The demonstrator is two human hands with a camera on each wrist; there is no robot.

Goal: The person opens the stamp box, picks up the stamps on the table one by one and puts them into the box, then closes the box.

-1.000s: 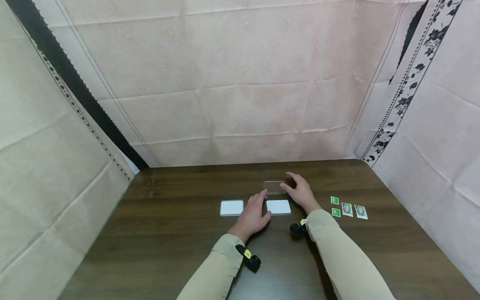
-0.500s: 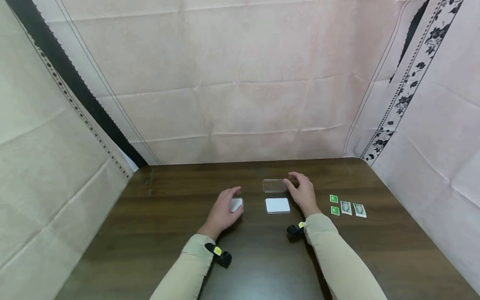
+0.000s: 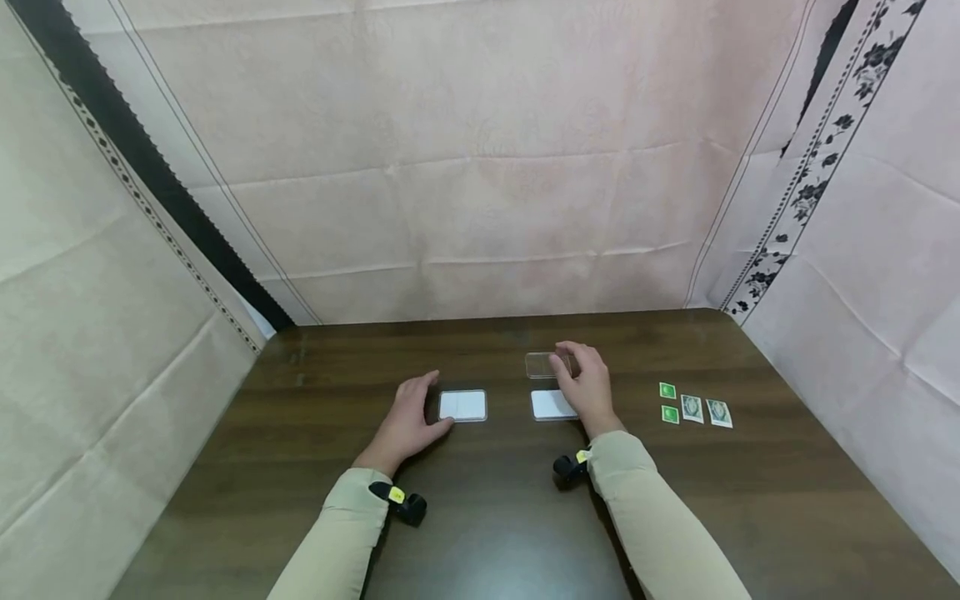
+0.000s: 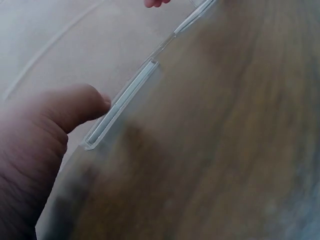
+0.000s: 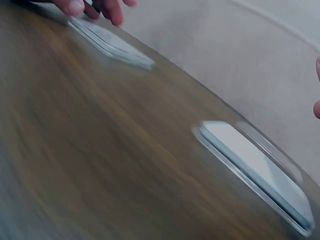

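Note:
My left hand (image 3: 407,422) is at the left side of a flat clear plastic case (image 3: 462,406) with a white filling. Its thumb and fingers lie spread near the case's left end; contact is uncertain. In the left wrist view the thumb (image 4: 82,106) shows close to that case. My right hand (image 3: 587,388) hovers over the right ends of a second white-filled case (image 3: 551,405) and a thin clear lid (image 3: 538,365) behind it. Its fingers are loosely bent and hold nothing visible. The right wrist view shows the second white-filled case (image 5: 255,170) flat on the table.
Two small green square pieces (image 3: 667,391) and two grey-green patterned stamp-like pieces (image 3: 692,408) lie on the brown wooden table (image 3: 750,508) at the right. Pale cloth (image 3: 480,167) hangs behind the table's far edge and at both sides.
My left hand has moved left from beside the second case, across the left case to its left end. The right hand has shifted slightly left, over the lid and second case.

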